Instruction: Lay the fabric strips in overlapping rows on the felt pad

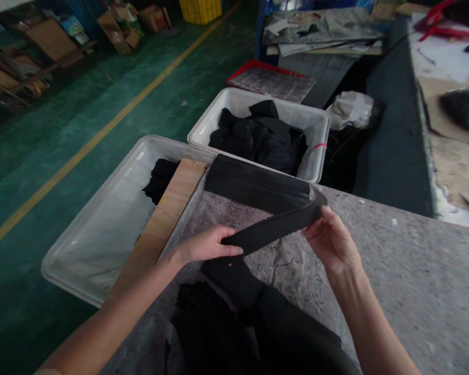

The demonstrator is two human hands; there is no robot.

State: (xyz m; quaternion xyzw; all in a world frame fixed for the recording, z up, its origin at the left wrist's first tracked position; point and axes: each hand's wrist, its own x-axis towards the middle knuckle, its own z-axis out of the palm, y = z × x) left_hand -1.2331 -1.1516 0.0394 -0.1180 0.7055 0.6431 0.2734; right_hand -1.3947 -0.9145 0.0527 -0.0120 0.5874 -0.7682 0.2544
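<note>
A long black strip (pixel 275 229), fabric or foam by its look, stretches between my two hands above the grey tabletop (pixel 406 265). My left hand (pixel 213 244) pinches its near left end, thumb on top. At the other end, where the strip bends over, my right hand (pixel 332 237) grips it between thumb and fingers. Just behind lies a neat stack of black strips (pixel 254 182) along the table's far edge. Closer to me, a loose pile of black pieces (pixel 234 317) covers the front of the table.
Beyond the table stands a white tub (pixel 193 138) full of black pieces. Another white tub (pixel 89 234) is at the left, a wooden board (pixel 172 200) across its edge. A cluttered bench (pixel 457 156) runs along the right. Cardboard boxes (pixel 50 39) line the far left.
</note>
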